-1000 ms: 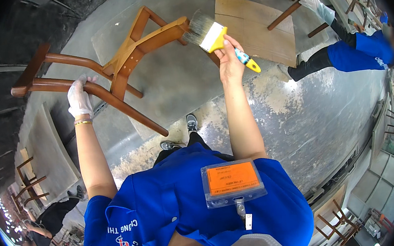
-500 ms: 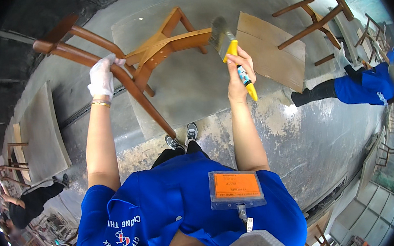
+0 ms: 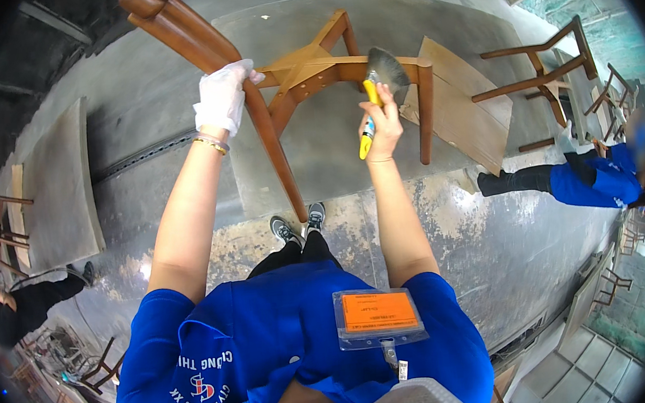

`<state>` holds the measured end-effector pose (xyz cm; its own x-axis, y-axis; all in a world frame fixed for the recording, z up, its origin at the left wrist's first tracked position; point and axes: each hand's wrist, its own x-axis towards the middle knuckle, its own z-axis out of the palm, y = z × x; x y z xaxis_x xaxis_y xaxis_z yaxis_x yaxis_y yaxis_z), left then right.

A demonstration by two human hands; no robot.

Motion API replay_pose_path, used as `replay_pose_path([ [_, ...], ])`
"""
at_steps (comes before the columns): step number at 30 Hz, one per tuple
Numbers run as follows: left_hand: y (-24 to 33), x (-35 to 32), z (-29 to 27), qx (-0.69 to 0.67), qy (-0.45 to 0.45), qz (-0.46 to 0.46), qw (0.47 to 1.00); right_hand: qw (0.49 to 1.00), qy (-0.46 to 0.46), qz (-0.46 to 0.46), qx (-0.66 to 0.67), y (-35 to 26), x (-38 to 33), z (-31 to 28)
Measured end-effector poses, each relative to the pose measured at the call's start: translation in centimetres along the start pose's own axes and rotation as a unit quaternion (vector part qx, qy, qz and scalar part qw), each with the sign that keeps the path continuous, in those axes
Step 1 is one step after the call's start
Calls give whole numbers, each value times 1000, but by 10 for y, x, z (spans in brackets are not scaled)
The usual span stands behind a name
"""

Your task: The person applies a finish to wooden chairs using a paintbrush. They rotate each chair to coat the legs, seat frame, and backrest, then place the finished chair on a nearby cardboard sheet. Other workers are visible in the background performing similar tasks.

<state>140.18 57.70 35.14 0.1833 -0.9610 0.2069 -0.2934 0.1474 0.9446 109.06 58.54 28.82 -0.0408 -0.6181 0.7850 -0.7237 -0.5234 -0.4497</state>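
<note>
A brown wooden chair frame (image 3: 274, 148) stands tilted in front of me, its cross-braced underside facing up toward me. My left hand (image 3: 221, 99), in a thin white glove, is wrapped round the frame where a leg meets the long rail. In my bare right hand (image 3: 383, 127) is a wide brush (image 3: 384, 69) with a yellow handle and dark bristles. The bristles lie against or just over the seat rail near the right-hand leg; contact is hard to make out.
Under the frame lies a grey board (image 3: 335, 169), with a brown cardboard sheet (image 3: 470, 102) to its right. Another chair frame (image 3: 540, 56) stands farther right, near a co-worker in blue (image 3: 592, 180). At left are a leaning board (image 3: 58, 196) and a person in black (image 3: 41, 302).
The chair frame has shifted and turned, bringing its right-hand leg into view. My left hand has moved right with it. The brush has swung over, its bristles now pointing up and right.
</note>
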Motion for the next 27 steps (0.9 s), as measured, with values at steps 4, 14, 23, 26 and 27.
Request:
replay_pose_path([
  [4, 0, -2, -3, 217, -7, 111, 970, 985, -66, 66, 146, -44, -31, 46],
  [14, 4, -7, 3, 391, 2, 192, 900, 961, 47, 180, 205, -37, -7, 20],
  [23, 2, -11, 14, 256, -10, 210, 944, 630, 36, 399, 665, -70, -35, 9],
  [26, 10, -12, 12, 170, -15, 210, 963, 513, 19, 528, 676, -50, -90, -5],
  [27, 13, -10, 11, 160, -14, 233, 959, 466, -19, 583, 666, -43, -118, -9],
])
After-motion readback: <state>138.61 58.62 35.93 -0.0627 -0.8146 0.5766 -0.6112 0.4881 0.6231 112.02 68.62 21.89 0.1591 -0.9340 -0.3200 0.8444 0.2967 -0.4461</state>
